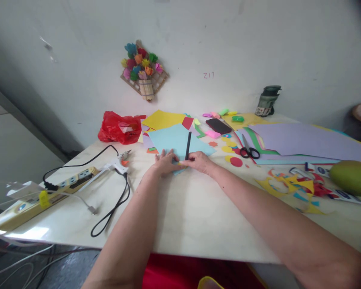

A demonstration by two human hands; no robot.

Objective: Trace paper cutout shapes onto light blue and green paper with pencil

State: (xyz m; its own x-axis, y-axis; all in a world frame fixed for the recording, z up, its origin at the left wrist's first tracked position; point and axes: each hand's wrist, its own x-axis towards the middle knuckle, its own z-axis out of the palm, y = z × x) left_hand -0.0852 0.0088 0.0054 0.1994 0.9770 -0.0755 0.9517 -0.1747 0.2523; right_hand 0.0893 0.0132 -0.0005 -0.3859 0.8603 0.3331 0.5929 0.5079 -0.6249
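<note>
A light blue sheet of paper [174, 140] lies on the table in the middle, in front of both hands. My left hand [166, 162] rests on its near edge with the fingers spread. My right hand [200, 162] is closed round a dark pen [188, 145], held nearly upright over the near part of the sheet. A small yellow piece shows between the hands, partly hidden by the fingers. Yellow paper [164, 119] lies behind the blue sheet.
To the left are a glue gun [118, 163], a power strip [69, 186], cables and a red plastic bag [120, 127]. To the right lie a phone [218, 126], scissors [249, 152], purple paper [307, 140], paper scraps and a green fruit [351, 178]. A bottle [267, 101] stands behind.
</note>
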